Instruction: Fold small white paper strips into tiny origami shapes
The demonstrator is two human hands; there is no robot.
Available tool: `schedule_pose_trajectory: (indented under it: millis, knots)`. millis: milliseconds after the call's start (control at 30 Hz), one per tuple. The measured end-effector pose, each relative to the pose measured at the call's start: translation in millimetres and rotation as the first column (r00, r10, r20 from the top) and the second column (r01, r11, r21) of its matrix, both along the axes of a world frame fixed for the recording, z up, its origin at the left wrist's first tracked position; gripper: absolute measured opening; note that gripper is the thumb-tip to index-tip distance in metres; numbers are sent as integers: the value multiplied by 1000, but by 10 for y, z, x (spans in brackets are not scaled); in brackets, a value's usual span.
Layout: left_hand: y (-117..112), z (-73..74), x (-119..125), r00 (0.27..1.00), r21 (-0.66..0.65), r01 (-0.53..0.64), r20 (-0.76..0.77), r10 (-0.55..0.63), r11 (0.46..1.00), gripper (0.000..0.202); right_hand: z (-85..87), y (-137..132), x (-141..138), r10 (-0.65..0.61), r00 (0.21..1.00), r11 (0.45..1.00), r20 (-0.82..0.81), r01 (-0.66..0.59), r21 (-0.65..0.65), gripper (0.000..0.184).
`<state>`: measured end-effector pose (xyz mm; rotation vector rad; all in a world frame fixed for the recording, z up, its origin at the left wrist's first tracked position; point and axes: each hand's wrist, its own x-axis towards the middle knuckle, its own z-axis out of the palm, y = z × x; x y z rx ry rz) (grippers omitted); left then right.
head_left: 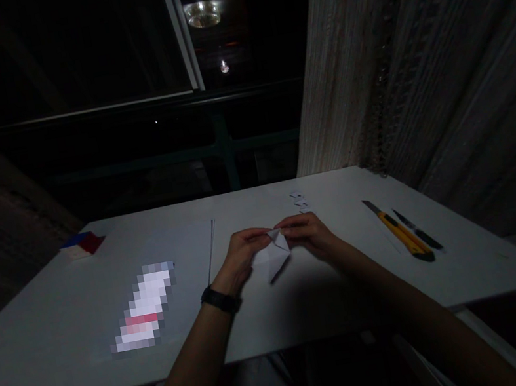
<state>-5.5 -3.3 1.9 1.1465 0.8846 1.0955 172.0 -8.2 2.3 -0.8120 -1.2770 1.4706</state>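
- Two bare forearms reach in from the bottom edge, and around the left wrist sits a black band (220, 300), dark against the skin.
- Over on the left lies a bright, pixelated rectangle (143, 309), pale with one reddish stripe; what it shows, I cannot tell.
- Across to the right, a yellow cutter (397, 231) lies slantwise, its metal blade out and pointing away, with a slim dark-handled knife (417, 230) just beside it.
- Right in the middle, here's the action: a folded white paper (270, 261), held up between both hands above the white table (347, 300), one pointed corner hanging down toward the person.
- The left hand (243, 252) pinches its upper left side, thumb and fingers drawn close together.
- The right hand (310, 235) grips the upper right, fingers bent inward, and those fingertips nearly meet the left ones at the top!
- Left of the hands, white sheets (185, 249) lie flat, a dark line along their right edge.
- Just beyond the hands, small white pieces (298, 202) sit in a short row.
- Far left, a blue, red and white block (80, 245).
- Behind it all, a pale curtain (339, 59) and a dark window, its frame (182, 33) upright, a glowing ceiling light (203, 14) showing beside it.
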Motion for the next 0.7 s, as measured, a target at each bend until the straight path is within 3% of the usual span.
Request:
schedule_pose_trajectory:
  millis: [400,700]
  knots:
    - [5,3,4,997,49,-53,-51,55,997,29,4,10,-10,-14,995,999,95,10,48,25]
    - [14,-41,-3,996,103,0,-86,9,995,33,-72,71,-8,-94,984,988,150,74,136,20]
